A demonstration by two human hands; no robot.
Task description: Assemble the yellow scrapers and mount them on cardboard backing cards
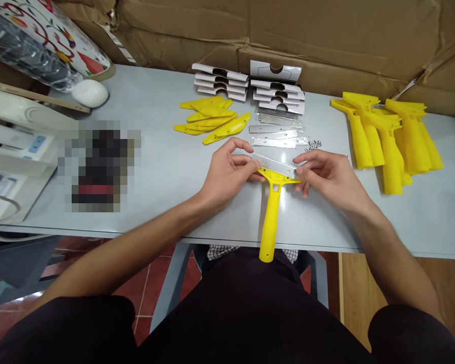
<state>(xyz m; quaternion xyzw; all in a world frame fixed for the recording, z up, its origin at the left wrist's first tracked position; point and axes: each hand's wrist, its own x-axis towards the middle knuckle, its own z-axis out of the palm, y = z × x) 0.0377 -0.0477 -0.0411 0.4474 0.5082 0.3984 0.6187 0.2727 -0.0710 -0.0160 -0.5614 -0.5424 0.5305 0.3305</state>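
One yellow handle (270, 217) is positioned upright in the view at the front of the grey table (167, 151), directly before the person. Its wide head is at the top; its lower end extends past the table's front edge in the view. A flat metal blade (276, 164) with holes is located along the head, sloping slightly down toward the right. Whether the blade is fully seated against the head cannot be determined.

The left hand (229, 169) grips the left end of the blade and head, with the thumb on top. The right hand (326, 177) grasps the right end between thumb and fingers.

Surrounding parts are arranged as follows:
- Beyond the left hand: a loose pile of narrow yellow plates (211, 124).
- Beyond the held blade: a row of spare blades (275, 135), some in clear wrapping.
- Near the right hand, beside the spare blades: a small heap of metal fasteners (314, 145), too small to identify further.
- Behind the plates and spare blades: two groups of white card sleeves (222, 83) with curved cutouts.
- Right side of the table: a cluster of spare yellow handles (391, 151), several overlapping.

Brown cardboard (345, 45) stands along the rear edge.
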